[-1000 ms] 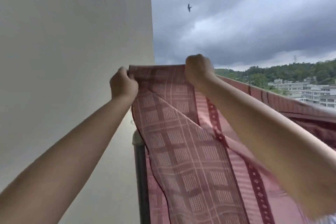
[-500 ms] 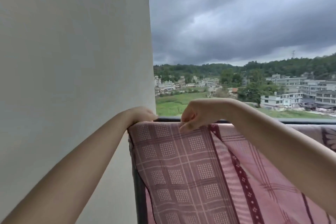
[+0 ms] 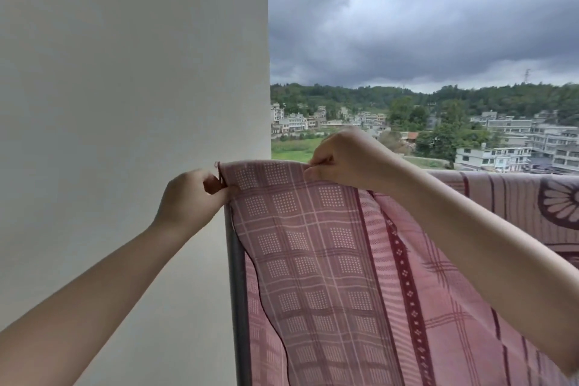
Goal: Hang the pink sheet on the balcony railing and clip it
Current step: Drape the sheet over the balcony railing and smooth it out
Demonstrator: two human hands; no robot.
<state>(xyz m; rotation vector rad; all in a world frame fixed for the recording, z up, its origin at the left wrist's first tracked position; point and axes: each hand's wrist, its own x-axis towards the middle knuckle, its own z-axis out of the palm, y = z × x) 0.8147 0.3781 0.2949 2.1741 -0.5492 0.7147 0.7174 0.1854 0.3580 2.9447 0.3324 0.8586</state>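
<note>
The pink sheet (image 3: 316, 247), checked with dark red stripes, drapes over the top of the balcony railing and hangs down on my side. My left hand (image 3: 191, 197) pinches the sheet's left corner at the railing's end. My right hand (image 3: 341, 157) grips the sheet's top fold a little further right. The dark grey railing post (image 3: 236, 291) shows below the left corner; the top rail is hidden under the cloth. No clip is visible.
A plain white wall (image 3: 131, 103) stands close on the left, right beside the railing post. More of the sheet with a round flower pattern (image 3: 557, 204) covers the railing to the right. Beyond lie open air, buildings and wooded hills.
The sheet came down from in front of my face onto the railing. Both hands lowered with it, and my left hand has since shifted to pinch the left corner.
</note>
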